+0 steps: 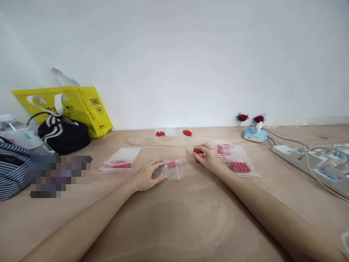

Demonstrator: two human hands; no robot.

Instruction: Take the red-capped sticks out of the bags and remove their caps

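Note:
My left hand [148,175] is on the left edge of a clear zip bag [174,174], thumb and fingers closing on it. One red cylinder-shaped piece [171,163] shows in that bag, near its red-lined zip. Further right, my right hand [208,157] has its fingertips bent together around small red pieces [196,150] lying on or in another clear bag. What exactly the fingertips grip is partly hidden. Just beyond this hand lies a spread of filled zip bags [249,160], with rows of red pieces [240,167] inside.
A stack of zip bags [127,154] lies left of my left hand. Near the wall, two red piles [160,133] rest on clear plastic. Around them are a yellow bag [89,109], black pouch [65,138], striped bag [13,174], tissue pack [255,135] and power strip [313,165] with cables.

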